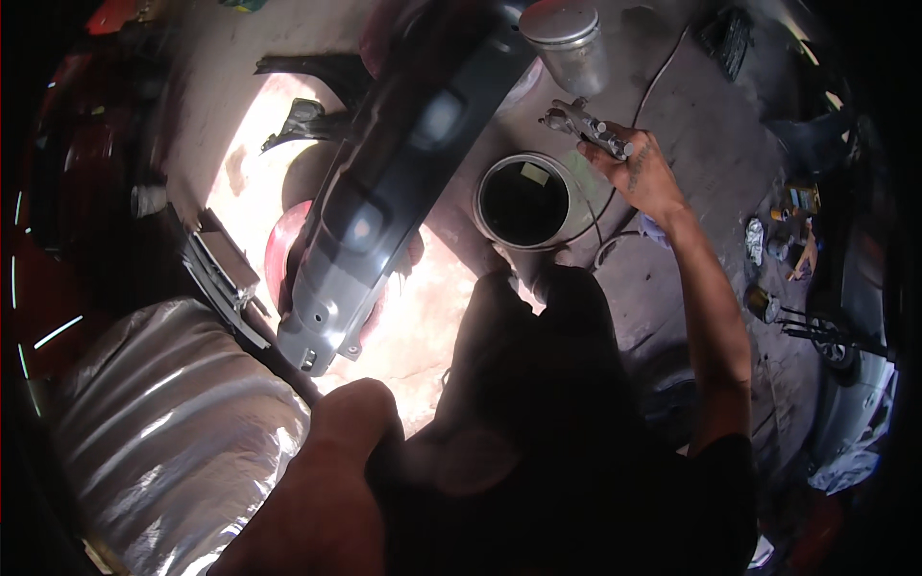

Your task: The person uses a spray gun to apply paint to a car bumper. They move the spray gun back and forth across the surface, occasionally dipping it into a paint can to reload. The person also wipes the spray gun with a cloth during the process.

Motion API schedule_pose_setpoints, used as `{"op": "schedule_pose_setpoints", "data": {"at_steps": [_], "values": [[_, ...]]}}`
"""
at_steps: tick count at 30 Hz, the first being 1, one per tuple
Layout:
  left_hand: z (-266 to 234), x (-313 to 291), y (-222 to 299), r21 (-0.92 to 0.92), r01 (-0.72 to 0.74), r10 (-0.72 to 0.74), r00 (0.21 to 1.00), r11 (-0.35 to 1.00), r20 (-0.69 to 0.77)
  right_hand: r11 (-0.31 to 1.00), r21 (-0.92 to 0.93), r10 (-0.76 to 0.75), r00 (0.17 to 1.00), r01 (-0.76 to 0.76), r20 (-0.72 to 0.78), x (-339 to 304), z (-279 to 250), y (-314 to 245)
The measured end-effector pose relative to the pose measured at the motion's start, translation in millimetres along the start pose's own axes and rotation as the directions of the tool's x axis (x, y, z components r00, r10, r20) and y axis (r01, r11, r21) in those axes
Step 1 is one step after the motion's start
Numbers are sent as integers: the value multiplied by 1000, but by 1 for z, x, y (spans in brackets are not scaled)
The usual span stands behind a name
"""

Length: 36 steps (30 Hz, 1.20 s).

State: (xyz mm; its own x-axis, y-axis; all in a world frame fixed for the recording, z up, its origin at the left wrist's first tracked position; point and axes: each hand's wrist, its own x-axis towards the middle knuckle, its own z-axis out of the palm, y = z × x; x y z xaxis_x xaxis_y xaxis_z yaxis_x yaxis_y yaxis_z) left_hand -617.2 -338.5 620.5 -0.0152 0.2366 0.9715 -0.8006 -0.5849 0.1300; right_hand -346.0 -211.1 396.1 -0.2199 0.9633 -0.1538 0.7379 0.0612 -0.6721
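Observation:
My right hand point(642, 173) is closed around the handle of a silver spray gun point(591, 130), held out ahead and to the right. A lidded metal cup point(567, 53) appears just beyond the gun; whether they are joined is hard to see. Below and left of the gun stands a round bucket point(478, 200) with a dark inside, close to my feet. My left hand point(355, 408) is bent over near my left thigh, its fingers hidden. Beyond it a long, glossy dark car panel point(394, 173) slants away from me, apart from both hands.
A red round object point(283, 252) sits beneath the panel. Crinkled silver sheeting point(182, 413) covers something at the left. A thin hose point(663, 72) trails over the floor near the gun. Cans and litter point(792, 235) lie at the right, beside a silver car point(860, 403).

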Motion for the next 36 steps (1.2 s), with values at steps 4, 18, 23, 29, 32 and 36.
{"op": "schedule_pose_setpoints", "data": {"at_steps": [4, 18, 23, 29, 32, 36], "values": [[1, 10, -21, 128, -58, 62, 998, 990, -22, 999, 33, -33, 993, 37, -109, 46, -28, 11], [16, 25, -175, 57, 369, -355, 920, 928, -167, 983, 18, -181, 982, 180, 47, 222, -101, 107], [21, 23, -243, 263, 109, -88, 992, 959, -92, 954, 10, -297, 940, 300, 169, 279, -114, 128], [22, 29, -281, 301, 136, -115, 990, 944, -85, 903, 38, -428, 894, 427, 134, 289, -128, 165], [22, 28, -292, 338, 142, -114, 988, 930, -103, 938, 76, -347, 914, 339, 208, 290, -140, 158], [23, 29, -300, 380, 169, -126, 983, 909, -136, 923, 86, -382, 871, 375, 308, 315, -148, 138]]}}
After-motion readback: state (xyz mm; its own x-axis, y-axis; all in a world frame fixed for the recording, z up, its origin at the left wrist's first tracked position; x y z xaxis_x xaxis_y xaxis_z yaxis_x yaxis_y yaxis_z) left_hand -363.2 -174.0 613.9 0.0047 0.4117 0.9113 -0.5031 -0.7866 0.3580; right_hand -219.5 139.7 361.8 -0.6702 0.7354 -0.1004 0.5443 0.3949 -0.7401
